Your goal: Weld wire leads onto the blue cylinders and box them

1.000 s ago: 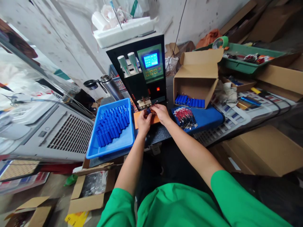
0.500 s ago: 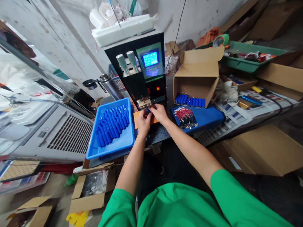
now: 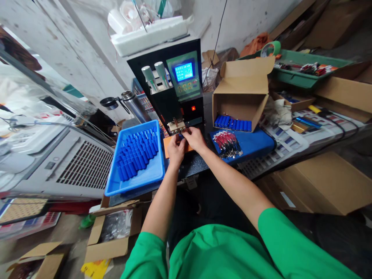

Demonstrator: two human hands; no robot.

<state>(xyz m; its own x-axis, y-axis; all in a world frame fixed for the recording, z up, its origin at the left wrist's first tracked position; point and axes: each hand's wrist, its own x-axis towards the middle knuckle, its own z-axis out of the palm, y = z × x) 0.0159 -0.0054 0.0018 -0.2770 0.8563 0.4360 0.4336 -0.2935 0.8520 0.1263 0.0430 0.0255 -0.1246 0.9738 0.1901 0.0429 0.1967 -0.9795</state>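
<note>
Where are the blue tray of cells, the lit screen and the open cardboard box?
blue tray [image 3: 136, 185]: head view, bare floor near its front rim.
lit screen [image 3: 183, 71]: head view, its centre.
open cardboard box [image 3: 236, 104]: head view, inner back wall.

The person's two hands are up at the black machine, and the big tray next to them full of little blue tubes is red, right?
Not quite. The tray is blue, not red, as the head view shows. The rest holds: both the left hand and the right hand are at the black machine, and the tray holds little blue tubes.
</note>
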